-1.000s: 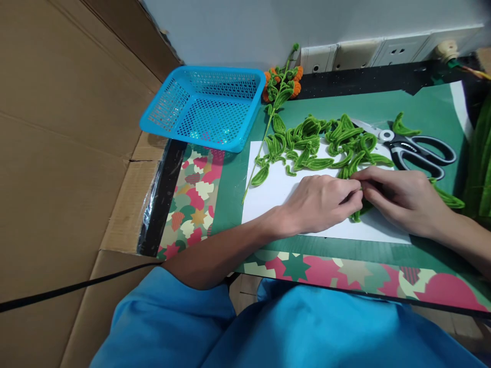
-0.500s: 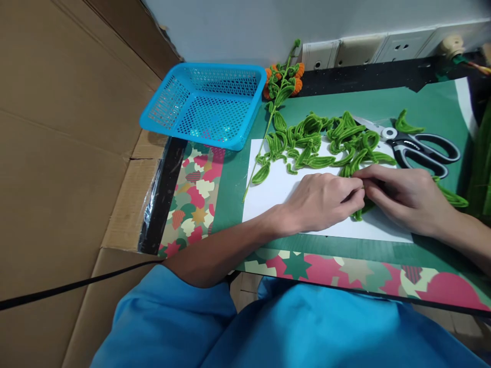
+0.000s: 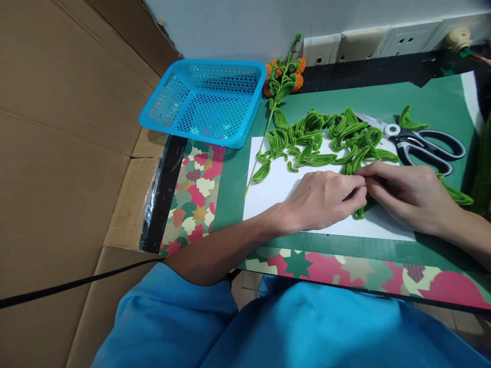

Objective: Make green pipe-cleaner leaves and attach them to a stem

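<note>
You wear a bright blue smooth cloth garment (image 3: pixel 291 327) that fills the bottom of the frame in soft folds. Your left forearm (image 3: pixel 230 245) comes out bare from its edge at lower centre. Your left hand (image 3: pixel 326 197) and right hand (image 3: pixel 412 197), at centre right, are bare too.

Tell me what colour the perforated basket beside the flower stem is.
The basket is bright blue, seen best in the head view.
</note>
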`<state>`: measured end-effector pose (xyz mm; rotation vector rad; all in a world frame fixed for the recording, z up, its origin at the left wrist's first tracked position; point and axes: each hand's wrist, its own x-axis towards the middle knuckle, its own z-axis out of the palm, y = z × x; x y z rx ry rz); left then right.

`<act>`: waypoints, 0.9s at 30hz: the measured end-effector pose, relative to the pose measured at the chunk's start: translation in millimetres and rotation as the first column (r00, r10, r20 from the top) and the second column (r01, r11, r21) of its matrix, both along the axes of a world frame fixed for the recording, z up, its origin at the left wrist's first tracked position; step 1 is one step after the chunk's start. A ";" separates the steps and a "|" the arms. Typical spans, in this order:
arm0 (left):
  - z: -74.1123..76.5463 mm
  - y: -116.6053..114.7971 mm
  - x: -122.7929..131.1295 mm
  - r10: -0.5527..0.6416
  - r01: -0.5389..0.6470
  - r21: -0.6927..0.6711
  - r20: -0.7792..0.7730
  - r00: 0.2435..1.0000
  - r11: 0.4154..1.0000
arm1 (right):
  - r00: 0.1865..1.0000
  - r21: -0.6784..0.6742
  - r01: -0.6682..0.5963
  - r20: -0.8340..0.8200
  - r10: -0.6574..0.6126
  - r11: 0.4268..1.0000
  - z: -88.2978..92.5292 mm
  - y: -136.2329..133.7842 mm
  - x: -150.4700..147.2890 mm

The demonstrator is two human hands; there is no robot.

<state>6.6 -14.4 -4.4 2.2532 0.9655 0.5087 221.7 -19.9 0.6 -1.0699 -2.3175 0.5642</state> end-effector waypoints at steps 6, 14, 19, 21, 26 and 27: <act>0.4 -0.5 0.2 0.003 -0.003 0.001 0.004 1.000 1.000 | 1.000 -0.001 0.009 0.015 -0.009 1.000 -1.3 -0.2 1.1; 0.3 -0.2 0.5 0.000 0.000 -0.012 0.019 1.000 1.000 | 1.000 -0.011 0.021 0.020 -0.020 1.000 -4.1 -0.9 2.2; -0.4 -0.3 1.0 0.000 0.000 -0.007 0.025 1.000 1.000 | 0.999 -0.022 0.022 0.026 -0.022 0.999 -5.8 -0.8 4.0; -0.3 -0.4 1.1 0.001 -0.001 -0.009 0.023 1.000 1.000 | 1.000 -0.030 0.024 0.020 -0.023 0.999 -6.3 -1.0 3.9; 1.2 -0.6 1.2 0.006 -0.006 -0.023 0.009 1.000 1.000 | 0.999 -0.039 0.040 0.009 -0.039 0.998 -4.6 -1.2 2.3; 1.4 -0.6 1.3 0.005 -0.005 -0.024 0.004 1.000 1.000 | 0.999 -0.041 0.039 0.011 -0.039 0.998 -3.5 -1.1 1.9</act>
